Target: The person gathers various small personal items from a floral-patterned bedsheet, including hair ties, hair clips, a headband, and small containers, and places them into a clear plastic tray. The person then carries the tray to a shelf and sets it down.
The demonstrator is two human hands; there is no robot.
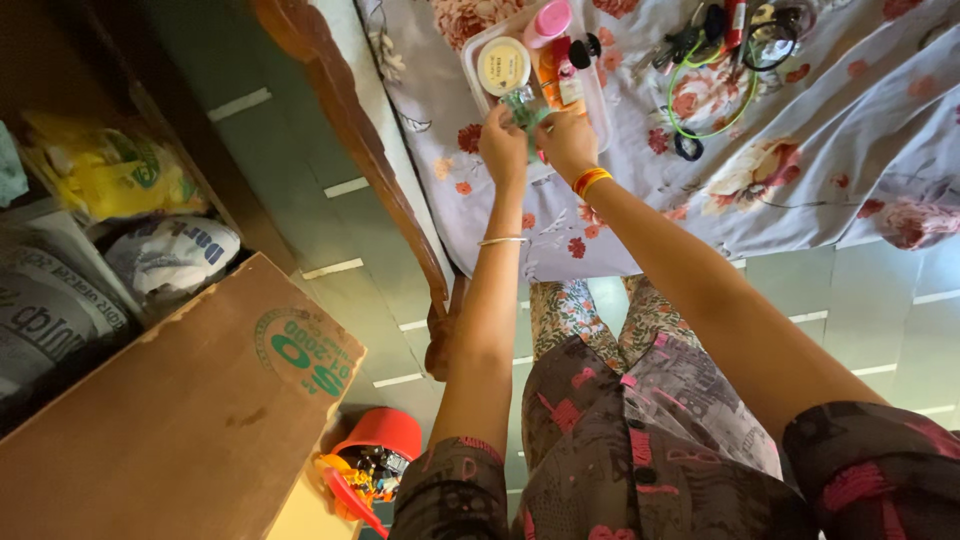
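Note:
Both my arms reach out over a bed with a floral sheet (820,150). My left hand (503,148) and my right hand (567,142) meet over a small green crumpled thing (524,110), pinching it together from either side. Just beyond the hands lies a white tray (472,50) that holds a round cream-lidded jar (503,65), a pink-capped bottle (548,22) and a few small bottles. A thin bangle rings my left wrist, and red and yellow bands ring my right wrist.
A green cable (700,120), keys and dark small items lie on the sheet at the upper right. The bed's wooden frame (345,110) runs diagonally at the left. A cardboard box (200,410), stuffed bags (120,175) on shelves and a red tub (380,440) stand lower left on tiled floor.

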